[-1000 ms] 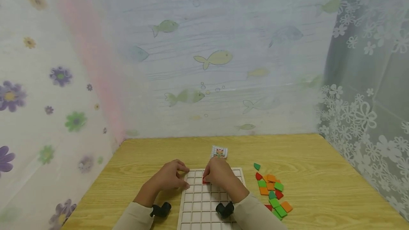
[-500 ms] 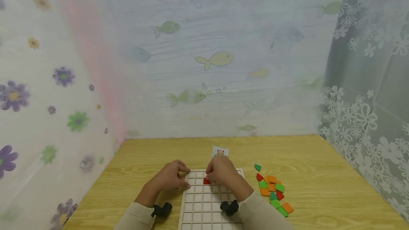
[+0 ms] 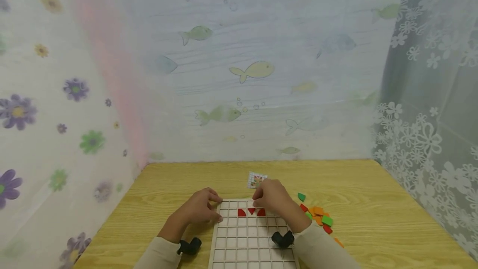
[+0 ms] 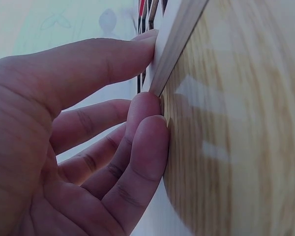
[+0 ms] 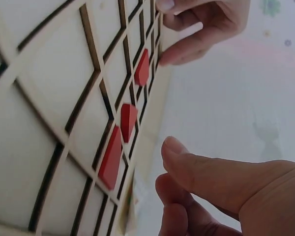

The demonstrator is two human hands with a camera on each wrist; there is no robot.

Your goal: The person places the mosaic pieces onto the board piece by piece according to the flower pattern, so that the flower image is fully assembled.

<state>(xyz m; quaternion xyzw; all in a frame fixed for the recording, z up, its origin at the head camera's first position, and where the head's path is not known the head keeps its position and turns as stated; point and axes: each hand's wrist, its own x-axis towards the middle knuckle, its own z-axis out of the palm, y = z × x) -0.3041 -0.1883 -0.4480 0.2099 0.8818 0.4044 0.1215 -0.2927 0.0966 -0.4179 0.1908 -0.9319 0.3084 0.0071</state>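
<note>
A pale wooden grid board lies on the table in front of me. Three red pieces sit in one row near its far end: a left piece with a rounded side, a middle triangle, and a similar right piece. My left hand holds the board's far left corner; in the left wrist view its thumb lies on the rim and curled fingers meet the edge. My right hand hovers over the far right part. Its thumb and fingers are bent loosely with nothing between them.
A small printed card with a coloured pattern lies beyond the board. Right of it are loose orange tiles, green tiles and red ones, partly behind my right forearm. A dark green piece lies apart from them.
My right hand has left the left red piece and moved right, uncovering the triangle and right red piece. The left hand stays at the board's corner.
</note>
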